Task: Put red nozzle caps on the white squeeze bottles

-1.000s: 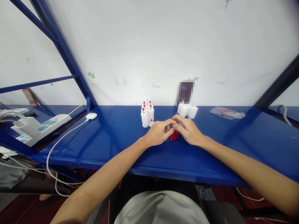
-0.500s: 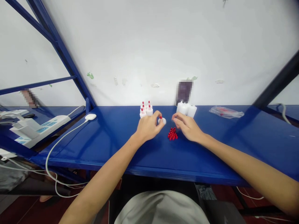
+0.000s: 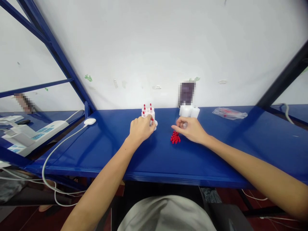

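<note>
Leftward, my left hand (image 3: 141, 129) has carried its red-tipped bottle (image 3: 156, 124) away from my right hand (image 3: 194, 131), over to the bottle group (image 3: 151, 112). Along the near side of the blue table (image 3: 149, 160), the pile of red caps (image 3: 175, 137) lies between my hands, nearer the right. My left fingers are clamped on the bottle, right by the others with red tips. My right fingers are curled by a pale thing (image 3: 185, 125), the thumb tip a little apart; I cannot tell whether they grip it. Just beyond them stand white bottles (image 3: 185, 111), and off to their right lies a clear bag (image 3: 228, 113) with something red inside.
</note>
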`<action>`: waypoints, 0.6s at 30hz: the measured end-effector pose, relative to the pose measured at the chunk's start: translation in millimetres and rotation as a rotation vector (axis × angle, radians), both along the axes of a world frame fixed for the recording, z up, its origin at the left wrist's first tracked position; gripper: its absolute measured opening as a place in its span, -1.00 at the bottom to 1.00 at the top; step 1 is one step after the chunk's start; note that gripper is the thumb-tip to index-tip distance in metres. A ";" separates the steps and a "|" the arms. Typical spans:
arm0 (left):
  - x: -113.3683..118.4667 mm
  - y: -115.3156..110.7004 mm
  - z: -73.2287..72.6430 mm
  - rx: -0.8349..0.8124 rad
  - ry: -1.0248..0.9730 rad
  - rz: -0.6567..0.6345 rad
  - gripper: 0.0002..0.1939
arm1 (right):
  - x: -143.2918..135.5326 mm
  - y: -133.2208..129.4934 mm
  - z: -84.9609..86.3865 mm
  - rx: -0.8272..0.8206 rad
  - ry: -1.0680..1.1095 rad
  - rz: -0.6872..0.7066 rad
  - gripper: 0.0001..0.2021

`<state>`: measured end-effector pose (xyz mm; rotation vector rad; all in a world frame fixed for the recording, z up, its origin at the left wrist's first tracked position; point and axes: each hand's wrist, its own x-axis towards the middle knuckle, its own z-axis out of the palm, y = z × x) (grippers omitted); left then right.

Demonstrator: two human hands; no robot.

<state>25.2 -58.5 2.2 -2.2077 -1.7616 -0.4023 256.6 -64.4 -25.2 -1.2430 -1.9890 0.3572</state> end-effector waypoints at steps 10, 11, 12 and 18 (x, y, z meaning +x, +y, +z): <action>2.4 -3.1 2.7 -0.031 0.031 0.021 -0.61 | 9.2 3.8 5.9 -0.029 -0.162 -0.039 -0.86; 1.9 -3.0 3.1 -0.037 0.028 0.027 -0.62 | 10.7 4.9 6.6 -0.049 -0.223 -0.032 -0.86; 1.3 -2.8 3.3 -0.039 0.023 0.031 -0.62 | 12.3 5.8 7.4 -0.064 -0.270 -0.031 -0.83; 0.0 -0.6 1.8 0.028 -0.036 0.035 -0.61 | 21.1 8.2 12.3 -0.125 -0.465 0.046 -0.78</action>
